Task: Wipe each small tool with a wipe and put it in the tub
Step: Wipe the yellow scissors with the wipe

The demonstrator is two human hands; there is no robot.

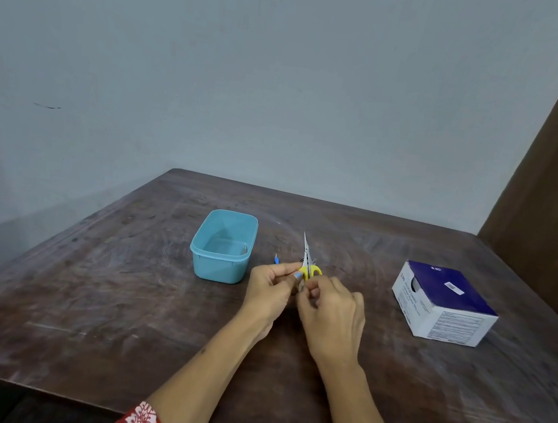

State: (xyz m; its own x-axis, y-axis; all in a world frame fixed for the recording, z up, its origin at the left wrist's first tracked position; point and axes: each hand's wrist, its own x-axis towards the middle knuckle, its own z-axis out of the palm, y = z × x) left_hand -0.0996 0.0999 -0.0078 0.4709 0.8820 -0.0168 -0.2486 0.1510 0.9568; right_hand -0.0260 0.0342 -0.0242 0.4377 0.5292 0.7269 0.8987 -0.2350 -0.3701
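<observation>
A red patterned sleeve (142, 421) is seen at the near table edge. The left hand (271, 288) pinches the yellow-handled scissors (308, 264), blades pointing away. The right hand (332, 315) is curled at the handles; whether a wipe is held cannot be told. The blue tub (223, 244) stands just left, one small tool (245, 250) apparently inside. Blades are best wiped from handle toward tip, edges kept off the fingers. The wipe box (443, 302) sits well right.

A worn dark wooden table (124, 298) meets a pale blue-grey wall (251, 70).
</observation>
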